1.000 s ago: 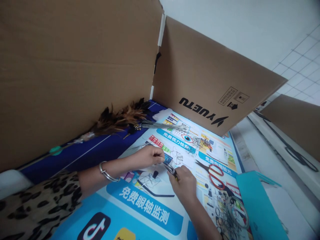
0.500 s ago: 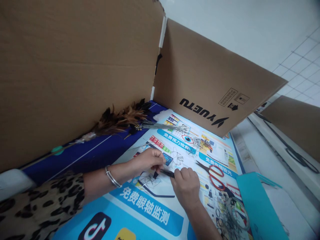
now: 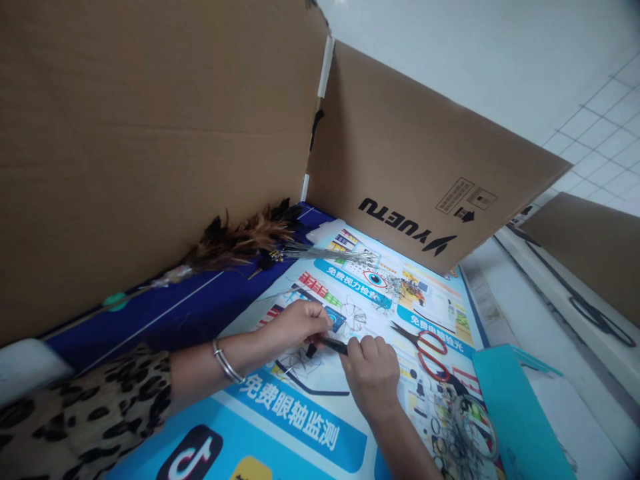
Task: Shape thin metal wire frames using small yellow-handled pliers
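Observation:
My left hand (image 3: 299, 325) is closed in a pinch over a thin wire piece at the middle of a printed poster (image 3: 280, 413). My right hand (image 3: 371, 375) is wrapped round a small dark plier-like tool (image 3: 334, 345), whose tip points left toward the left fingers. A bent wire shape (image 3: 299, 360) lies on the poster just below the two hands. A silver bangle sits on my left wrist, with a leopard-print sleeve behind it.
Red-handled scissors (image 3: 425, 343) lie right of my hands. A pile of wire rings (image 3: 463, 433) sits near the lower right, beside a teal folder (image 3: 520, 413). A feather duster (image 3: 240, 240) and a wire bundle (image 3: 330, 253) lie at the back. Cardboard walls (image 3: 425, 160) enclose the back.
The right hand turned from a low grip to hold the tool level, pointing left. Both hands shifted slightly toward me and have stayed nearly still for the last half second.

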Available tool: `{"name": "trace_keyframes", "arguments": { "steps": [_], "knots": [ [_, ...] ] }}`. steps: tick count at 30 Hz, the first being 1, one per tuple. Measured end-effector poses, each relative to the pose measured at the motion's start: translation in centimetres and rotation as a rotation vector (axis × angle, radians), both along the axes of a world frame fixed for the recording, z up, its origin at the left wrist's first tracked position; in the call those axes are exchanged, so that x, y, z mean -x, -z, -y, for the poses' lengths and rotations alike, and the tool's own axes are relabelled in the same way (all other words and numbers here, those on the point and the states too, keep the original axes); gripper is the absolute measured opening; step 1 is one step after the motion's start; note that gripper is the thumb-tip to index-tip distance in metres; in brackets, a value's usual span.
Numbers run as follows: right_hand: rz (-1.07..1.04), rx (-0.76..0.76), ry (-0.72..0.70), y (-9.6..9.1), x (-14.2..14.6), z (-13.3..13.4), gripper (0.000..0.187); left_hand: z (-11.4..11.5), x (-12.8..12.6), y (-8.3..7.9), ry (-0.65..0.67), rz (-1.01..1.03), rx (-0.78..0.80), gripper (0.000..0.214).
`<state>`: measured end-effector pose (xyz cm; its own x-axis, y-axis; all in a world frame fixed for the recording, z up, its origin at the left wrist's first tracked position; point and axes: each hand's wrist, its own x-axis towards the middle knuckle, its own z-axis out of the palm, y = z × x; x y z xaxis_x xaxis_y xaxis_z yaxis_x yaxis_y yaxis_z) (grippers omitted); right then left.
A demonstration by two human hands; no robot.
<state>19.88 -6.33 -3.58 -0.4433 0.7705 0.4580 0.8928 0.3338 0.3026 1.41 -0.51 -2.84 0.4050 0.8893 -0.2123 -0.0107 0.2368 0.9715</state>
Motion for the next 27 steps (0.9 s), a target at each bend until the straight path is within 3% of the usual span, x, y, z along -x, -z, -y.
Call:
{"name": "trace_keyframes", "arguments": {
  "steps": [27],
  "knots": [
    [-0.016,0.034,0.022,0.03,0.58,0.25,0.009,-0.04,-0.26,0.61,-0.011,-0.061,-0.019,0.018]
  ]
}}
